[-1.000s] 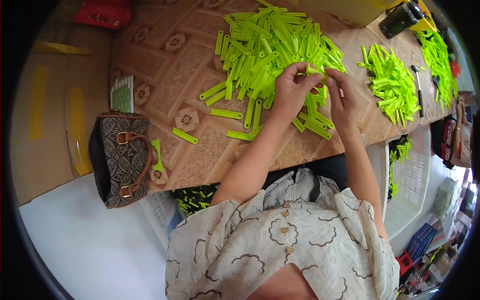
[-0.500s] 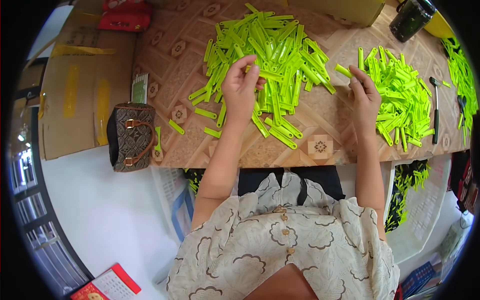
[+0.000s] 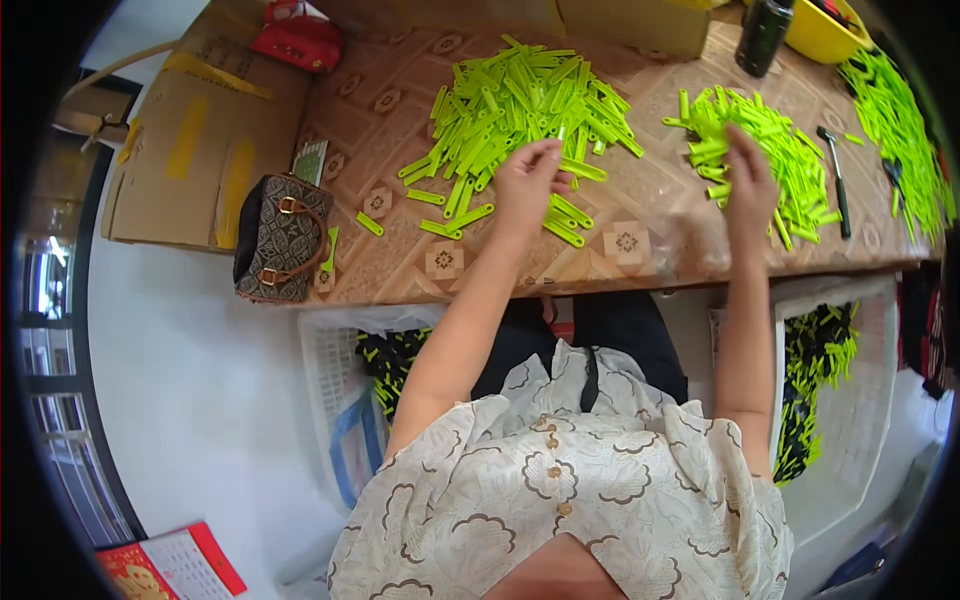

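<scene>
A large heap of flat, bright lime-green plastic strips [image 3: 530, 100], with holes at their ends, lies on the patterned tabletop. At its near right edge is my left hand [image 3: 528, 188], fingers pinched round one lime-green strip [image 3: 586, 170] that points right. A second, smaller heap of lime-green strips [image 3: 800, 175] spreads out on the right. Over that heap's left side my right hand [image 3: 750, 190] is smeared by motion. Its fingers point away from me, and whether they hold anything is unclear.
A slim dark-handled tool [image 3: 838, 185] lies right of the smaller heap. At the back stand a dark bottle [image 3: 764, 38] and a yellow basin [image 3: 825, 35]. A patterned handbag [image 3: 283, 240] sits at the left edge by a cardboard box [image 3: 180, 150]. White crates [image 3: 845, 430] stand below.
The whole view has shifted. My left hand still pinches a strip, now lower against the large heap. The strip seen in my right hand's fingers no longer shows clearly; that hand is now over the smaller heap.
</scene>
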`<state>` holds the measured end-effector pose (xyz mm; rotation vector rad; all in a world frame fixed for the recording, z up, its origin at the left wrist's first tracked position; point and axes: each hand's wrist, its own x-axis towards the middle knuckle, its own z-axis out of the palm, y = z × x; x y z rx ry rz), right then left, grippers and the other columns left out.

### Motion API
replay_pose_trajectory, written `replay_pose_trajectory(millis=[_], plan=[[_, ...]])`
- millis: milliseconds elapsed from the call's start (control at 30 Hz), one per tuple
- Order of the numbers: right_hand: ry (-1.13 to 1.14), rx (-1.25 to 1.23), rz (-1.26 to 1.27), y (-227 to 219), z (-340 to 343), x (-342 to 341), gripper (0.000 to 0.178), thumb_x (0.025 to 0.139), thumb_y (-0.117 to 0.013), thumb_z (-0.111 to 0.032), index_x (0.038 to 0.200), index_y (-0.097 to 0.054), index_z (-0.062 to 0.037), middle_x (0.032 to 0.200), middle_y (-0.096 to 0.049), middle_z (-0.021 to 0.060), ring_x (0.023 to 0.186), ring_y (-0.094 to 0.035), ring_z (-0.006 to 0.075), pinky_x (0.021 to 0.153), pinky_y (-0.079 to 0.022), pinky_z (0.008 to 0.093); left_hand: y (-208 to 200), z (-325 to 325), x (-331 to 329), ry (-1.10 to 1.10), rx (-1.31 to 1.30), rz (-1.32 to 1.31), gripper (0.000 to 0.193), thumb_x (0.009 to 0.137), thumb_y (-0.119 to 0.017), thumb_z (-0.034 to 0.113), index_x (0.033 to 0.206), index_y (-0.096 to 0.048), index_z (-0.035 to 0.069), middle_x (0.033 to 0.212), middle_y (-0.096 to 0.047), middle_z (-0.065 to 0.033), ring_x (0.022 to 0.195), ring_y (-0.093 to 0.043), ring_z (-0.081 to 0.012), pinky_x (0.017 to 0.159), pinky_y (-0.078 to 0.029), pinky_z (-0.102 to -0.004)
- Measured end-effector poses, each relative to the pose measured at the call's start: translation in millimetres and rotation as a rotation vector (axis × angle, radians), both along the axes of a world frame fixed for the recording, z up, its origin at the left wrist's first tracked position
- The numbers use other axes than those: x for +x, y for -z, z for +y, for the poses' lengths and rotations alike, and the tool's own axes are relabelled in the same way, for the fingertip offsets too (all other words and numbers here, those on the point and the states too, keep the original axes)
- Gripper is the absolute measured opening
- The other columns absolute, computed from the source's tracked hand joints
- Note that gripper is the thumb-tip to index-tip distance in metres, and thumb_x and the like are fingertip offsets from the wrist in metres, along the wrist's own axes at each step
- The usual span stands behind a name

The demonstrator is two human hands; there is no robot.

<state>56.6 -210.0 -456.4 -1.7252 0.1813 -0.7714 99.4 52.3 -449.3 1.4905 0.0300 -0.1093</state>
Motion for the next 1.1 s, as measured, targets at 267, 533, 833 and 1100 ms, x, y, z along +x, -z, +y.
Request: replay_pose_trajectory(millis=[267, 533, 833, 1100], plan=[[0.298, -0.647, 0.102, -20, -54, -1, 0.026, 0.087, -0.059, -0.017, 0.109, -0.064, -0.0036, 0.107, -0.065, 0.0164, 0.103, -0.059, 0.0321, 0.090, -0.045, 0.0383, 1, 45, 26, -0.037, -0.179, -0.050, 0.021, 0.092, -0.052, 0.004, 0.111, -0.058, -0.004, 0.090, -0.062, -0.0073, 0.068, -0.063, -0.0130, 0.060, -0.055, -0.0237], [-0.073, -0.843, 0.466, 29, 66, 110, 0.026, 0.084, -0.057, -0.020, 0.104, -0.064, -0.0043, 0.095, -0.065, 0.0232, 0.086, -0.062, 0.0404, 0.075, -0.050, 0.0482, 1, 42, 18, 0.038, -0.235, 0.033, 0.023, 0.089, -0.054, -0.001, 0.112, -0.055, -0.005, 0.090, -0.062, -0.0100, 0.073, -0.065, -0.0155, 0.065, -0.056, -0.0245], [-0.250, -0.678, 0.608, 42, 69, 124, 0.026, 0.075, -0.061, -0.014, 0.095, -0.062, 0.0024, 0.091, -0.064, 0.0277, 0.088, -0.063, 0.0404, 0.077, -0.049, 0.0449, 6, 45, 19, -0.021, -0.235, 0.125, 0.025, 0.087, -0.055, -0.005, 0.112, -0.055, -0.007, 0.096, -0.063, -0.0125, 0.083, -0.067, -0.0189, 0.074, -0.057, -0.0253], [-0.242, -0.559, 0.466, 18, 51, 83, 0.025, 0.081, -0.064, -0.022, 0.094, -0.063, -0.0002, 0.084, -0.066, 0.0224, 0.078, -0.064, 0.0377, 0.070, -0.050, 0.0436, 13, 34, 26, -0.080, -0.109, 0.132, 0.021, 0.089, -0.059, 0.008, 0.109, -0.060, 0.001, 0.088, -0.065, -0.0054, 0.073, -0.064, -0.0125, 0.064, -0.054, -0.0249]])
